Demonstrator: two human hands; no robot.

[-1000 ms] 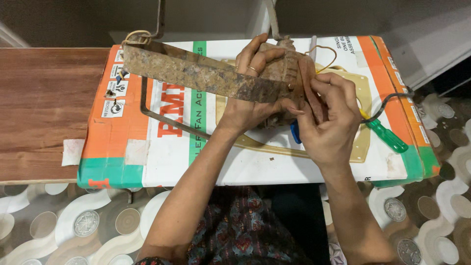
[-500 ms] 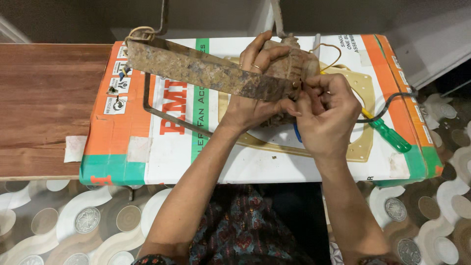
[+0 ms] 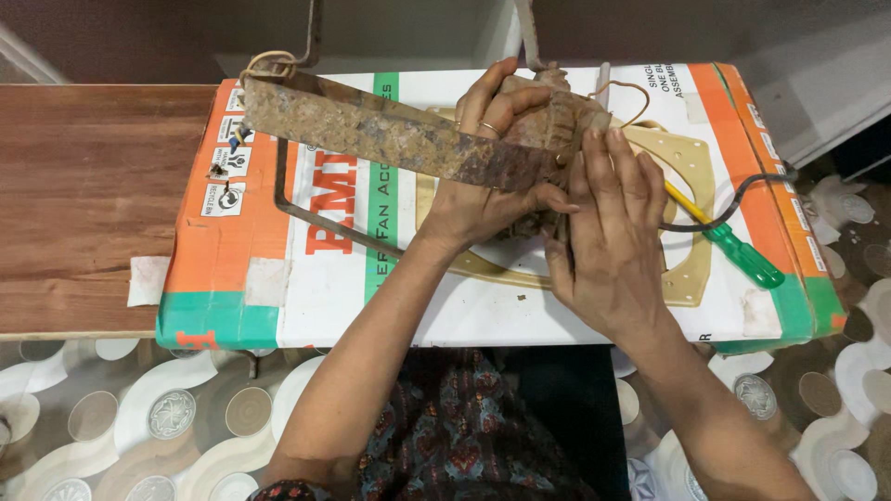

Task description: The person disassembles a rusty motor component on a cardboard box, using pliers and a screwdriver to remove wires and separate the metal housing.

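Left hand (image 3: 483, 190) is gripping the rusty motor (image 3: 548, 139) on the carton (image 3: 278, 278); right hand (image 3: 613, 246) is pressing flat against its side, fingers extended. Blade (image 3: 390, 139) is still attached (screwdriver (image 3: 733, 250) lying unused); dismantling looks barely begun.

rusty fan motor (image 3: 548, 139) with one long corroded blade (image 3: 390, 139) still attached, blade reaching up-left (flat, heavily pitted, brown-grey). motor body round, dirty, mostly covered by both hands. sits on a cream round-holed mounting plate (image 3: 691, 269), near the back edge of the orange-green-white carton (image 3: 278, 306).
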